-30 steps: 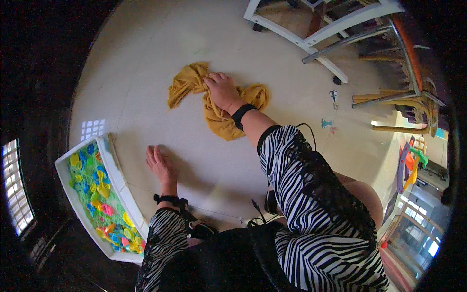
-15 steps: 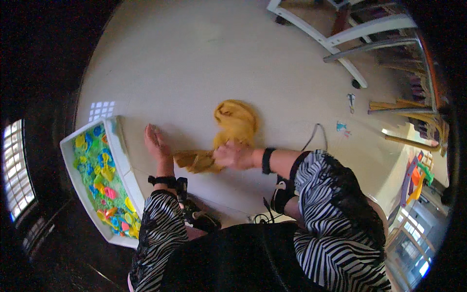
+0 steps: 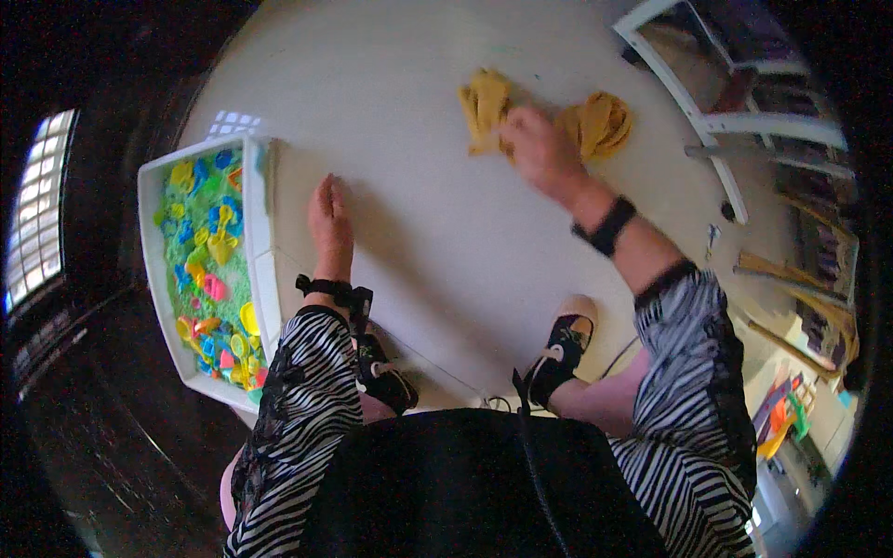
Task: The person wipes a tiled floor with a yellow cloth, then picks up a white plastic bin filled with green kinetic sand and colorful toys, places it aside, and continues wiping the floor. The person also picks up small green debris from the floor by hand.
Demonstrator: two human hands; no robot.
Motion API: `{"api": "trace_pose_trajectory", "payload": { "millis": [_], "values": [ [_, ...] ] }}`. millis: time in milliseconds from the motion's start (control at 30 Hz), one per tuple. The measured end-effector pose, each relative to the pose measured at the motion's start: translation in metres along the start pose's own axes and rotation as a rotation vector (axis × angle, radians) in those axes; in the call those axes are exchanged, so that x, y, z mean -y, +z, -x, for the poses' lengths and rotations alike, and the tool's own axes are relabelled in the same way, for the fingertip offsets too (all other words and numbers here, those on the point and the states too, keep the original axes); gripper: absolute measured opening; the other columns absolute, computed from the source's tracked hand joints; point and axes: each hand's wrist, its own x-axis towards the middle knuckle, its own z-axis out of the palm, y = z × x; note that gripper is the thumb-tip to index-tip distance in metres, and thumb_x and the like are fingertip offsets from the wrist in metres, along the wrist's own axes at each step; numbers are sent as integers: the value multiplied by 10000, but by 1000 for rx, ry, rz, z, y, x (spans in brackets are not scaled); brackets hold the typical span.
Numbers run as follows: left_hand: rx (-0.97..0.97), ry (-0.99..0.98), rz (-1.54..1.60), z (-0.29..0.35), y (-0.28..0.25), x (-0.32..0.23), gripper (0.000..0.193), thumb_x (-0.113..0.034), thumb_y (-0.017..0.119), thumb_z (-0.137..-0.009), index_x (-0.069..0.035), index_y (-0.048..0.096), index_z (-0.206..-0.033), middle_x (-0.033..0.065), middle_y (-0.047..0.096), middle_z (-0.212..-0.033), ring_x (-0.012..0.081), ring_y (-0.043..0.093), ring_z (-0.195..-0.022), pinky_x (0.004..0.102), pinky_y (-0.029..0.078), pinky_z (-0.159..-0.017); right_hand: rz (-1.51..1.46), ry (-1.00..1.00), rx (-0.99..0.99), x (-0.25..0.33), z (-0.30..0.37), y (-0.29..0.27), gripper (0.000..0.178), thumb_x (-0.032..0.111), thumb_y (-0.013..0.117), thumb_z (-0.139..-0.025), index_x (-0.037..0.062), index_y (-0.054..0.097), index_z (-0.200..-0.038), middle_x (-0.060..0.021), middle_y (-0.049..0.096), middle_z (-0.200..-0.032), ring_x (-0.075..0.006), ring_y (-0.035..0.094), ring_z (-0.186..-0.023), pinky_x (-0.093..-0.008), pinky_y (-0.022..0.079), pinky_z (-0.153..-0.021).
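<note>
A mustard-yellow cloth point(image 3: 595, 126) is bunched on the pale floor ahead and to the right. My right hand point(image 3: 544, 153), slightly blurred, reaches out over its middle with the fingers curled round it. One crumpled end sticks out left of that hand and a rounded fold lies to the right; the part under the fingers is hidden. Well to the left, my left hand point(image 3: 330, 223) hovers over the floor, seen nearly edge-on. Its fingers point forward, stretched out side by side, and nothing shows in them.
Left of my left arm stands a white tray point(image 3: 265, 251) of green sand with colourful plastic toys. White-framed furniture point(image 3: 730, 191) stands at the far right. My shoes point(image 3: 563, 349) are on the floor below, near a thin cable point(image 3: 621, 356).
The yellow cloth has gone from in front of me to farther ahead and right, along with my right hand. My left hand stays near the tray. The view has shifted.
</note>
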Motion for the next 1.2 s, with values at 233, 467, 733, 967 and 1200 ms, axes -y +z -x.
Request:
{"api": "trace_pose_trajectory", "payload": {
  "millis": [233, 467, 733, 967, 1200],
  "values": [
    [-193, -19, -114, 10, -23, 19, 233, -115, 492, -877, -10, 549, -1077, 174, 550, -1109, 326, 502, -1055, 386, 401, -910, -416, -626, 488, 134, 97, 74, 214, 109, 515, -726, 77, 607, -916, -89, 546, -918, -265, 549, -850, -390, 453, -664],
    [-236, -121, -25, 14, -23, 13, 240, -108, 514, -856, 10, 557, -1060, 190, 535, -1120, 345, 503, -1041, 382, 399, -912, -136, -650, 509, 136, 27, 152, 225, 116, 494, -744, 78, 614, -930, -109, 546, -1145, -278, 477, -1105, -409, 371, -913],
    [36, -42, -400, 19, -25, -3, 315, -172, 527, -827, -38, 522, -1112, 206, 440, -1247, 367, 428, -1153, 414, 364, -970, 41, -199, 63, -12, -129, 137, 309, 84, 453, -824, 151, 603, -1086, -150, 478, -1268, -333, 434, -1178, -409, 351, -998],
    [252, -131, -403, 1, -47, -16, 300, -215, 574, -782, -91, 543, -1054, 145, 472, -1181, 331, 499, -1055, 442, 459, -832, 178, 98, 109, -33, -189, 31, 329, 26, 465, -769, 119, 618, -1045, -163, 557, -1097, -344, 516, -1009, -387, 435, -866],
    [392, 33, -504, -10, -53, 8, 300, -245, 594, -765, -100, 565, -1026, 142, 476, -1181, 333, 512, -1047, 425, 464, -847, -382, -101, -489, 10, -215, -168, 292, 98, 544, -817, 68, 538, -1108, -115, 532, -1144, -273, 513, -1052, -401, 446, -854]
  ]
}}
